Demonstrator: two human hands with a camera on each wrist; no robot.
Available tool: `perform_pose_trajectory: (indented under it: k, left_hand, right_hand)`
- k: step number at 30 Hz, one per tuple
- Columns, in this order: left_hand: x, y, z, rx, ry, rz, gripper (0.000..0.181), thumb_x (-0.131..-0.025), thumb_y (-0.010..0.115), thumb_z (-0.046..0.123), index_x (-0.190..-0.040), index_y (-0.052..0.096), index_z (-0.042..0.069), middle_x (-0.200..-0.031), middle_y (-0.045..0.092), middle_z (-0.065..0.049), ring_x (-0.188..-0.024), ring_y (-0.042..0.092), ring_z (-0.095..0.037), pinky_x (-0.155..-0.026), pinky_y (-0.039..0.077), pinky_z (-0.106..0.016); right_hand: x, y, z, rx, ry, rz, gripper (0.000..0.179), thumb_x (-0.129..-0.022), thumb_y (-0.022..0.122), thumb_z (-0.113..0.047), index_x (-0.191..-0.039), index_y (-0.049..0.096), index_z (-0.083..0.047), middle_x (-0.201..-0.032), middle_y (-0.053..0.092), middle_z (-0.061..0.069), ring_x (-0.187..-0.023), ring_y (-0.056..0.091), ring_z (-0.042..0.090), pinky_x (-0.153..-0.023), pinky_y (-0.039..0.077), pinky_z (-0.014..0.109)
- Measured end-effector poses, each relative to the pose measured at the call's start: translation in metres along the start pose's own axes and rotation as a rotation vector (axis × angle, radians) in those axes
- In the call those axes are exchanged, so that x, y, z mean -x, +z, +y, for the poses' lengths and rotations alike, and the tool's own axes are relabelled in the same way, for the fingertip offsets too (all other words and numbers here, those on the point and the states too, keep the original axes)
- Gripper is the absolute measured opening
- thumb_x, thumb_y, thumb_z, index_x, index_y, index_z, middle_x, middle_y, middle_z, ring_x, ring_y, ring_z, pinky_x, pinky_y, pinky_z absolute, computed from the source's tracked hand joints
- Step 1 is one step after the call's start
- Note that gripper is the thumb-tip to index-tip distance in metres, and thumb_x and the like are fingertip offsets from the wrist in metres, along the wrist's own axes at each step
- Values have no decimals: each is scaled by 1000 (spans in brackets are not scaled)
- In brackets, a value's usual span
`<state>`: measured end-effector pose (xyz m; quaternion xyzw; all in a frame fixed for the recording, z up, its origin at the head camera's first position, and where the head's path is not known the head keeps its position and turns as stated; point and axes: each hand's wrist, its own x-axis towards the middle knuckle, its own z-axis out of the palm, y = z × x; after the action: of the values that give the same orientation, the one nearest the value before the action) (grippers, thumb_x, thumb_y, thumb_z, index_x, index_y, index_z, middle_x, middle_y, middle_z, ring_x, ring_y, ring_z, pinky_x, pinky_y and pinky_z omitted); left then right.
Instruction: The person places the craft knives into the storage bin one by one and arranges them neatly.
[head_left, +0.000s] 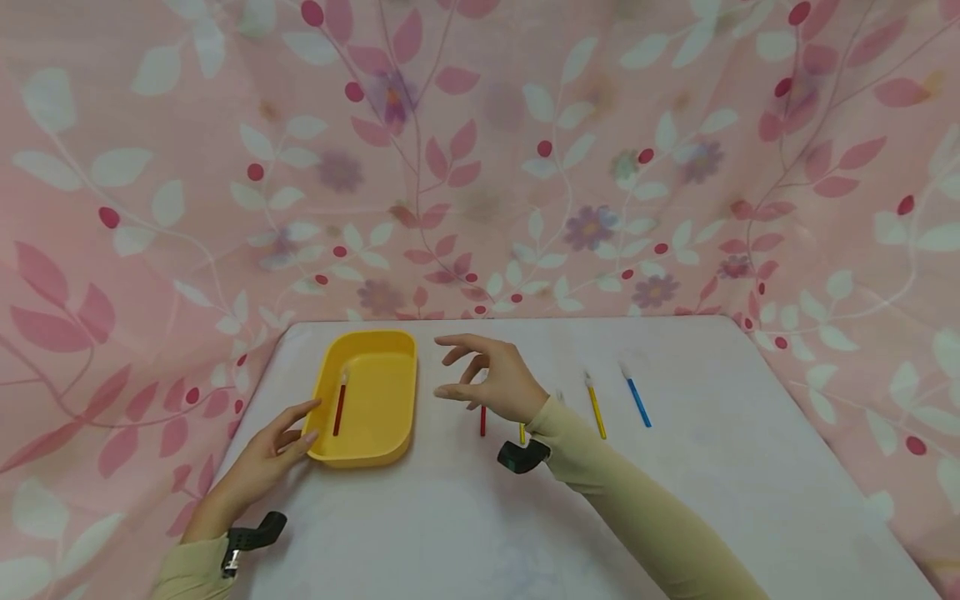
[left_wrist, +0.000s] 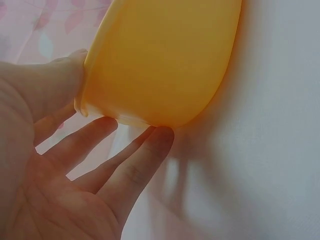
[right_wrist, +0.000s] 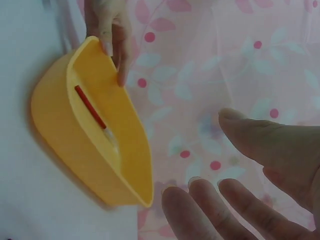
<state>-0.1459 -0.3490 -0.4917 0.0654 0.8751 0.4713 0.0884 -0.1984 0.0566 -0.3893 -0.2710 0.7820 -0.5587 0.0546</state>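
Yellow tray (head_left: 382,404), one, set toward the left of the white table (head_left: 450,517); its near left corner is pinched by the left hand (head_left: 264,457), thumb over the rim, fingers spread against the outer wall. Red-handled brush (head_left: 340,408), one, contained in the tray, laid near its left wall. Loose on the table: a second red brush (head_left: 483,423) and a yellow brush (head_left: 522,434), both partly covered by the right hand (head_left: 491,379) and wrist; farther right, another yellow brush (head_left: 597,412) and a blue brush (head_left: 639,402). The tray is judged best steadied by a light corner hold; slim handles are best pinched mid-length, neighbours not nudged. Right hand: held above the table, apart from the tray; thumb and fingers parted in a loose curve, nothing grasped; forearm slanted from lower right.
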Motion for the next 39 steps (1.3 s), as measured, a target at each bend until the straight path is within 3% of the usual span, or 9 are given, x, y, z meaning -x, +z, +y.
perform_pose_trajectory:
  k: [6, 15, 20, 28, 35, 39]
  left_hand:
    - [1, 3, 2, -1, 6, -4, 65, -113, 65, 32, -169, 39, 12, -175, 30, -25, -144, 49, -58, -105, 58, -51]
    - [-1, 1, 0, -14, 10, 4, 65, -112, 66, 32, -169, 39, 13, -174, 30, -25, -144, 50, -57, -104, 58, -53]
    - [-1, 1, -1, -11, 5, -2, 66, -113, 65, 33, -170, 38, 14, -175, 29, -25, -145, 48, -58, -105, 57, -54]
    - [-1, 2, -3, 3, 8, 0, 66, -113, 65, 34, -170, 38, 14, -176, 28, -24, -145, 49, -56, -105, 58, -50]
    - [1, 1, -4, -2, 16, 12, 64, -113, 64, 32, -169, 39, 13, -175, 30, -24, -144, 51, -56, -103, 59, -47]
    - [1, 0, -3, -11, 16, 10, 65, -113, 64, 33, -170, 39, 14, -176, 29, -24, -145, 49, -56, -104, 58, -50]
  right_hand:
    - [8, -9, 17, -2, 33, 24, 70, -88, 96, -15, -151, 66, -19, -122, 72, 9, -77, 73, 28, -67, 66, 59]
    - [12, -16, 47, -3, 127, 91, 72, -86, 96, -11, -151, 65, -15, -131, 66, 12, -82, 73, 45, -67, 66, 59]
    - [13, -18, 61, 4, 176, 117, 73, -86, 96, -11, -151, 64, -13, -132, 65, 14, -77, 74, 37, -67, 67, 57]
    - [11, -15, 87, 4, 225, 124, 71, -87, 95, -9, -151, 63, -9, -136, 62, 24, -85, 72, 54, -66, 66, 56]
    - [5, -8, 105, 55, 254, 133, 69, -87, 94, -7, -149, 63, -4, -134, 63, 26, -66, 73, 39, -60, 66, 45]
    - [2, -7, 113, 81, 282, 147, 70, -87, 95, -7, -149, 62, -1, -133, 64, 25, -66, 71, 34, -58, 66, 43]
